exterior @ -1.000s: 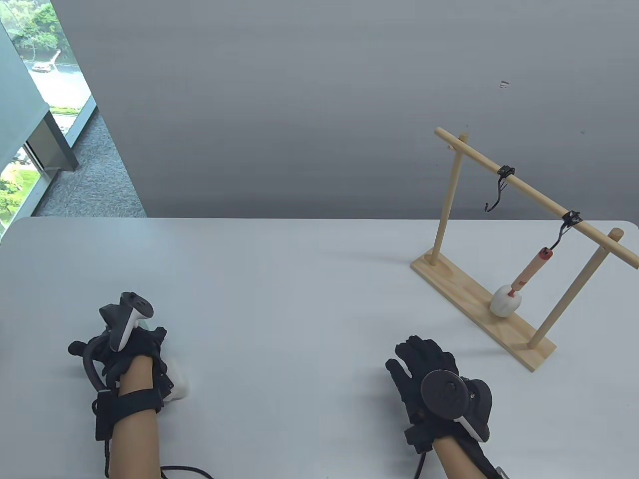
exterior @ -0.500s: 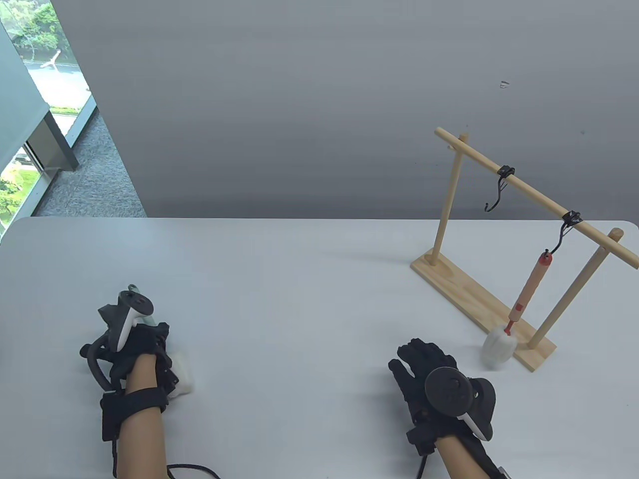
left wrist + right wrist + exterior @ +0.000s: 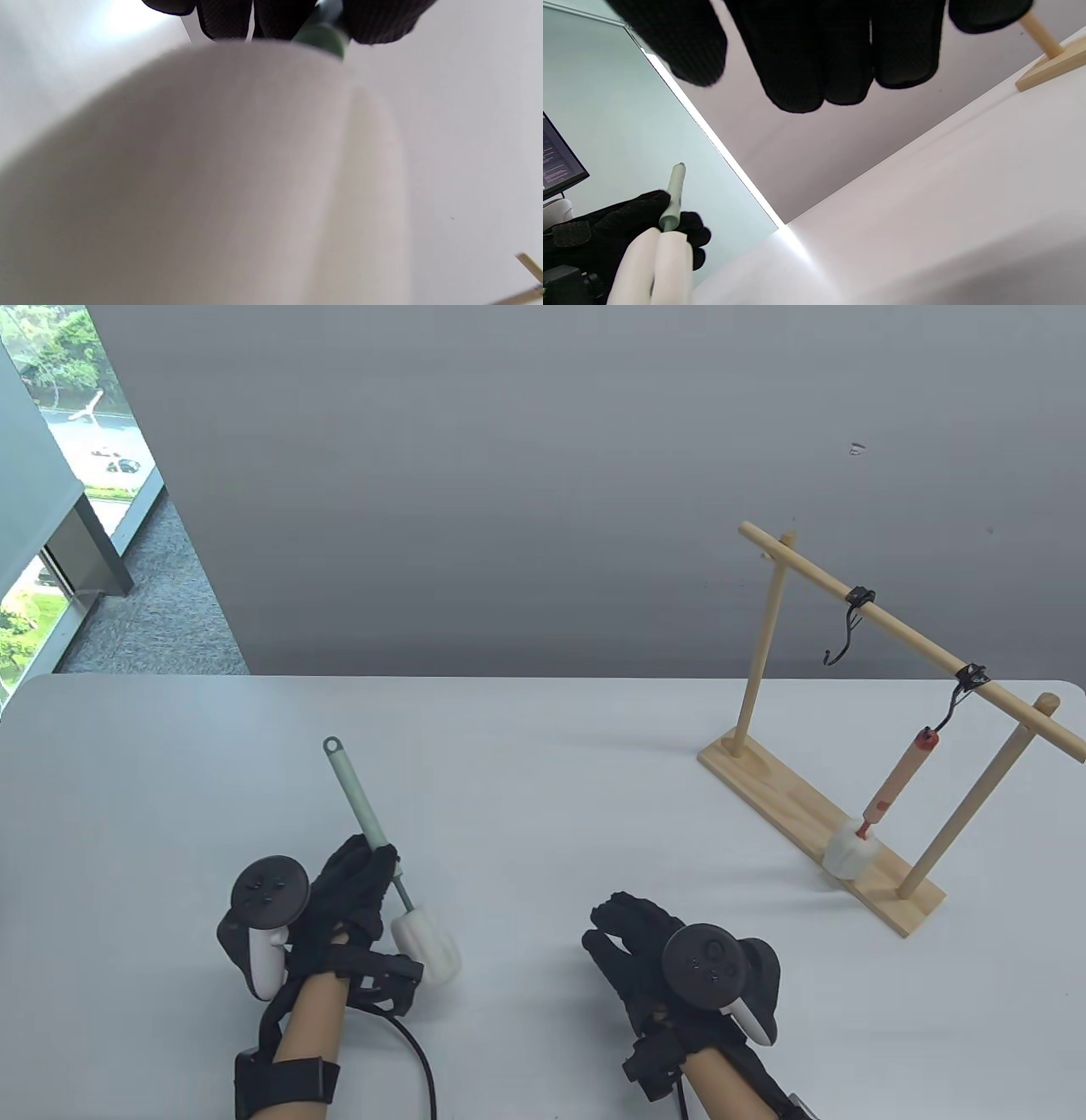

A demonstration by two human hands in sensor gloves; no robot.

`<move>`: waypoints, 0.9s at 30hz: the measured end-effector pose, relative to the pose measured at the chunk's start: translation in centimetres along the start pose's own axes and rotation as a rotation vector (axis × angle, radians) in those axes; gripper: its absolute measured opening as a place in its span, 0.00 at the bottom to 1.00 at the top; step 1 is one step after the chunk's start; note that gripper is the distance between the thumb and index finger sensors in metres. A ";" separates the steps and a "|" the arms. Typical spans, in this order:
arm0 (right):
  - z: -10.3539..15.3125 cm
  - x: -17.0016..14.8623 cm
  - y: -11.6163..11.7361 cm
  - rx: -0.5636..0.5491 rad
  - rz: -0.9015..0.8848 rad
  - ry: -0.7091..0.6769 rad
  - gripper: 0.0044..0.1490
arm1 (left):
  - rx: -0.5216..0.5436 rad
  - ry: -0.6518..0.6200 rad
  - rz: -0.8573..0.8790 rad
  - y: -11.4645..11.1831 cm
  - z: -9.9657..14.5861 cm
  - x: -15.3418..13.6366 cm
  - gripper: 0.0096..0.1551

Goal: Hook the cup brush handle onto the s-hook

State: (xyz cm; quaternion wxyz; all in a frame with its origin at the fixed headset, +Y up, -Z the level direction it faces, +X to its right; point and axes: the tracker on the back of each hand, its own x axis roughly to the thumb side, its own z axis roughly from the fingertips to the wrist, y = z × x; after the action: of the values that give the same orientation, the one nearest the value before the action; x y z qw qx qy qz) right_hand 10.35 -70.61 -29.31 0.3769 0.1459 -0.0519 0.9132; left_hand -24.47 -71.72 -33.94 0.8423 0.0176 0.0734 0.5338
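Observation:
My left hand (image 3: 352,882) grips a cup brush with a pale green handle (image 3: 356,802) and a white sponge head (image 3: 427,943), held above the table, handle loop pointing away from me. The sponge head fills the left wrist view (image 3: 212,178). The brush also shows in the right wrist view (image 3: 670,212). My right hand (image 3: 632,937) hovers empty, fingers loosely spread. On the wooden rack (image 3: 891,632), one black s-hook (image 3: 844,636) hangs free. The other s-hook (image 3: 954,704) carries an orange-handled brush (image 3: 899,776) whose white head (image 3: 851,853) rests on the base.
The rack's wooden base (image 3: 764,772) stands at the table's right. A black cable (image 3: 420,1060) trails from my left wrist. A window lies beyond the table's left edge.
My left hand has turned over and moved right, lifting the green brush into view. My right hand has shifted left. The orange brush has swung on its hook.

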 end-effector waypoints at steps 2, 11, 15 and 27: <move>-0.4 0.7 0.6 0.028 -0.030 -0.018 0.34 | -0.036 -0.042 -0.003 -2.2 1.2 1.2 0.30; 0.0 0.4 1.1 0.102 -0.126 -0.120 0.37 | -0.118 -0.271 -0.216 -9.9 6.2 7.1 0.30; 0.2 -0.2 0.4 0.074 -0.145 -0.109 0.37 | -0.116 -0.313 -0.259 -11.8 7.3 7.7 0.30; -0.7 0.1 1.4 0.060 -0.032 -0.105 0.35 | -0.162 -0.216 0.027 -13.2 6.7 4.9 0.30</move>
State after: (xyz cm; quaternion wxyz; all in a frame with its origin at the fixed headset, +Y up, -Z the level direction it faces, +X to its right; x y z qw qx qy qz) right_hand 9.17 -71.41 -29.93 0.3835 0.2057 -0.0421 0.8993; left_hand -9.62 -72.61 -29.27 0.8367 0.0079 -0.0613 0.5441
